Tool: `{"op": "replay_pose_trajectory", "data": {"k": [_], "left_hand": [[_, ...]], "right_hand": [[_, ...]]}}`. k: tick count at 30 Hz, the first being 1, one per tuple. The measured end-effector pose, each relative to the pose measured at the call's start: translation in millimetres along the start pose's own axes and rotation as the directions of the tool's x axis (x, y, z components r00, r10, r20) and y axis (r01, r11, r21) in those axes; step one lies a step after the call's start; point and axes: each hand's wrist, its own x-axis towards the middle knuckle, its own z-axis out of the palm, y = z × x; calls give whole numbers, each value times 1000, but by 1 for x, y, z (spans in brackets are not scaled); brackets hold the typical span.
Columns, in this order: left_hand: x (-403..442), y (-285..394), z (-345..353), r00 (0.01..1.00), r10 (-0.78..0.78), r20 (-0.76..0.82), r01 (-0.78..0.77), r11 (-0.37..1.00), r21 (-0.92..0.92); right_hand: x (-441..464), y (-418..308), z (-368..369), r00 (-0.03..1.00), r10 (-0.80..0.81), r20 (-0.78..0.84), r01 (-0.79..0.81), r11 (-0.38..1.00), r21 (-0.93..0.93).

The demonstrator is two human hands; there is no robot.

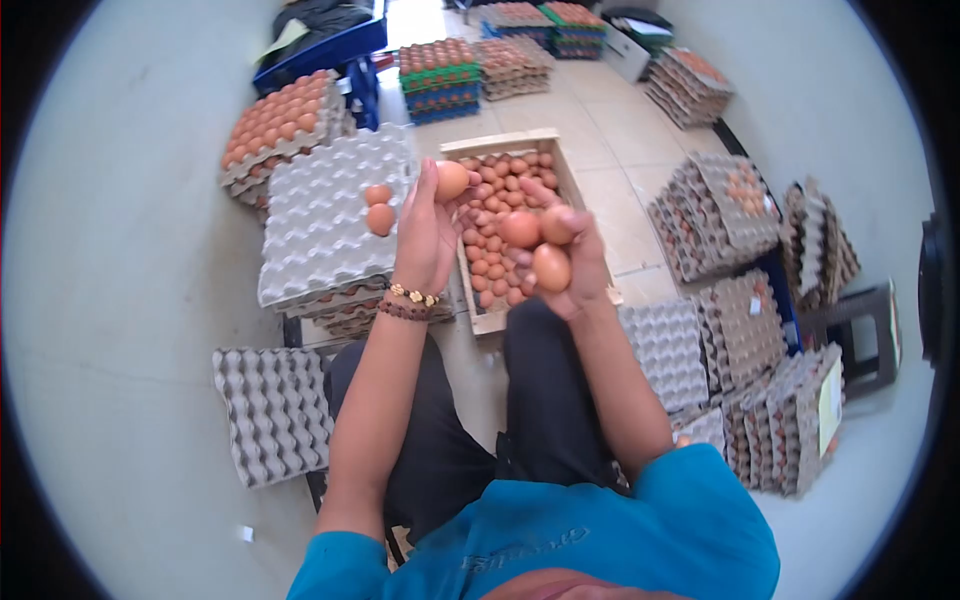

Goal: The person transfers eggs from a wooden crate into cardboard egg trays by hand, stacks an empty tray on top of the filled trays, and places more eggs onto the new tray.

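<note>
My left hand [428, 225] is closed around a brown egg [451, 181], near the right edge of a grey egg tray [325, 215]. Two loose eggs [379, 219] sit on that tray, which tops a stack. In my right hand [580, 262] are several brown eggs [551, 268], cupped in the palm and fingers. Both hands are above a wooden crate [568, 185] full of brown eggs, and they hide part of its contents.
An egg-filled tray stack [285, 120] stands at the far left. Green and blue trays [440, 80] are stacked behind the crate. More tray stacks [712, 215] line the right side, near a dark stool [865, 335]. An upright grey tray [270, 415] is by my left leg.
</note>
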Motion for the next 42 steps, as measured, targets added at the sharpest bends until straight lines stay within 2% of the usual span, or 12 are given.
{"op": "replay_pose_trajectory", "data": {"k": [3, 5, 10, 14, 17, 24, 27, 30, 33, 36, 39, 42], "left_hand": [[6, 38, -35, 979, 165, -123, -132, 962, 238], [8, 63, -69, 959, 201, -200, -88, 881, 465], [14, 80, -150, 882, 406, -237, 35, 445, 895], [16, 67, -172, 807, 531, -259, 92, 320, 943], [8, 68, -153, 854, 477, -207, 150, 154, 977], [12, 55, -152, 892, 396, -216, 241, -13, 971], [6, 56, -108, 770, 632, 80, 106, -251, 962], [-4, 50, -52, 967, 252, -45, -74, 444, 893], [-12, 33, -27, 927, 139, 348, -374, 374, 849], [0, 27, -34, 959, 18, 282, -241, 569, 786], [-2, 27, -26, 963, -21, 270, -227, 483, 846], [8, 26, -39, 966, -157, 206, -59, 643, 763]], "right_hand": [[30, -18, 12, 1000, -23, 5, 22, 998, 52], [51, -33, 25, 999, 6, 32, -10, 992, 123], [86, -31, 23, 999, -7, 49, 3, 997, 78], [78, -17, -9, 991, 67, -119, -76, 994, -78], [76, -19, -19, 979, 33, -201, -44, 998, -53], [64, -10, -7, 979, 140, 151, -168, 967, 192], [58, -1, 1, 971, 147, 188, -184, 963, 195], [59, 9, 5, 969, 158, 191, -187, 971, 150], [59, 18, 5, 971, 176, 162, -195, 975, 105], [63, 23, 6, 971, 176, 159, -188, 980, 59], [59, 27, 13, 979, 161, 121, -161, 987, -12], [58, 33, 16, 979, 153, 136, -153, 988, -10]]}}
